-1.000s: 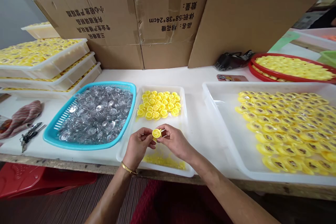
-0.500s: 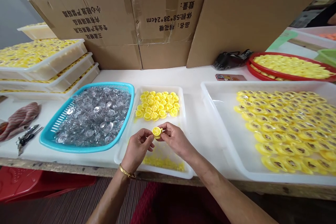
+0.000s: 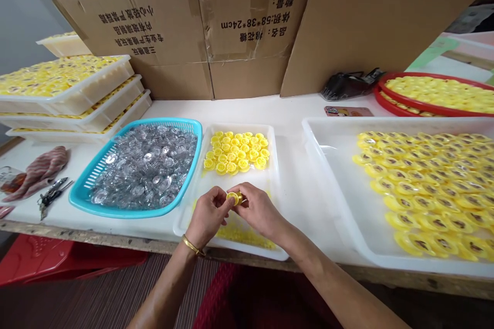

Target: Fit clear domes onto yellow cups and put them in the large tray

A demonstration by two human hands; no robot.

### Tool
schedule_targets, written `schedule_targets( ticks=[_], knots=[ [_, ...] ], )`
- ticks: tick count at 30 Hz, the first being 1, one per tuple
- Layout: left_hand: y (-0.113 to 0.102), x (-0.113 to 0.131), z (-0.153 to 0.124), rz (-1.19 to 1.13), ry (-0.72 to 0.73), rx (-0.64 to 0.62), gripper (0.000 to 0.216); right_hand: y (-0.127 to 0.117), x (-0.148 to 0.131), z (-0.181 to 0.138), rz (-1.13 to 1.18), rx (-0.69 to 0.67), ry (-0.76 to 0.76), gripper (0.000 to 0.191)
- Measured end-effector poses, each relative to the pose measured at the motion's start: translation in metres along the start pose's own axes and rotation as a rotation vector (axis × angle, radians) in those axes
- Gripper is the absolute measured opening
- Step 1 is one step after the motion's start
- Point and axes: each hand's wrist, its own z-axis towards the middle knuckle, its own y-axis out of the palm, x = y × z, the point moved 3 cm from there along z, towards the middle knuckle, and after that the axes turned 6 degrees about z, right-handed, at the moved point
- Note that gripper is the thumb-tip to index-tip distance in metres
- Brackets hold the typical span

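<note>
Between my two hands is a small round yellow plastic cup [image 3: 233,197], held over the near half of a shallow white tray [image 3: 276,164]. My left hand [image 3: 210,214] pinches its left side, with the thumb over its face. The fingers of my right hand [image 3: 259,211] close on its right side. Several similar yellow cups [image 3: 237,151] stand grouped in the tray's far half. Yellow crumbs [image 3: 247,236] lie at its near end. Left of the tray, a blue basket [image 3: 196,164] holds a heap of clear plastic pieces [image 3: 148,164].
A large white tray [image 3: 328,190] at right holds rows of yellow pieces with dark centres. Stacked filled trays [image 3: 111,74], a striped cloth [image 3: 46,167] and keys [image 3: 52,195] are at left. Cardboard [image 3: 247,79] stands behind; red trays [image 3: 389,105] and a phone [image 3: 349,111] lie back right.
My left thumb has moved onto the face of the yellow cup, which is now more covered and slightly turned. The whole view has shifted a little, with things appearing further right.
</note>
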Motion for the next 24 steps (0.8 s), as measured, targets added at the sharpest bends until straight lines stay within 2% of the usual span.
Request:
schedule_targets(
  ticks=[5,11,17,24],
  knots=[
    [0.002,0.0,0.0,-0.044,0.008,-0.063,0.009,0.001,0.0,0.0,-0.082,0.045,-0.034,0.02],
    [-0.002,0.004,0.0,-0.112,-0.019,-0.007,0.022,-0.004,0.006,0.001,-0.001,0.107,0.098,0.02],
    [0.0,0.004,-0.003,-0.022,-0.014,0.054,0.022,-0.003,-0.001,0.0,-0.036,0.042,0.062,0.014],
    [-0.003,0.011,-0.007,0.206,0.057,0.156,0.01,0.0,0.001,0.001,-0.102,0.057,0.032,0.01]
  ],
)
